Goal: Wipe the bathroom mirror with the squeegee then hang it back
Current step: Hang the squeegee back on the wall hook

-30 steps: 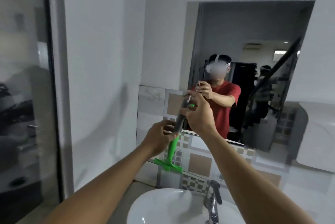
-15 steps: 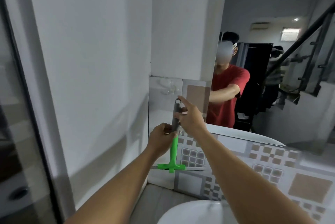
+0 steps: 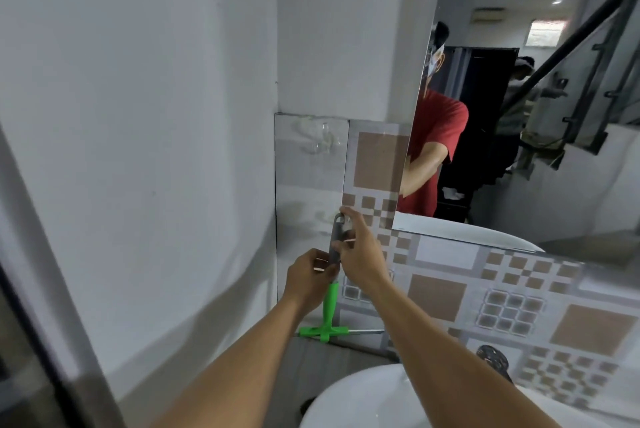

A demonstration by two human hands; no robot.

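Note:
The squeegee (image 3: 329,306) has a green neck and crossbar, a grey handle with a loop at its top, and a thin blade pointing right. It hangs upright, blade down, against the tiled wall left of the mirror (image 3: 540,116). My left hand (image 3: 310,277) grips the grey handle at its lower end. My right hand (image 3: 358,251) pinches the upper handle, forefinger stretched to the loop. Two clear plastic hooks (image 3: 320,143) are stuck on the grey tile well above the loop. The mirror shows a person in a red shirt.
A white sink basin (image 3: 374,400) lies below my arms, with a dark tap top (image 3: 491,356) at its right. A plain white wall fills the left, and a dark door frame (image 3: 38,323) runs down the far left. Patterned tiles (image 3: 485,299) cover the wall under the mirror.
My view has swung left and closer to the tiled corner. Both hands keep hold of the squeegee, which has shifted left off the mirror toward the grey tile below the hooks.

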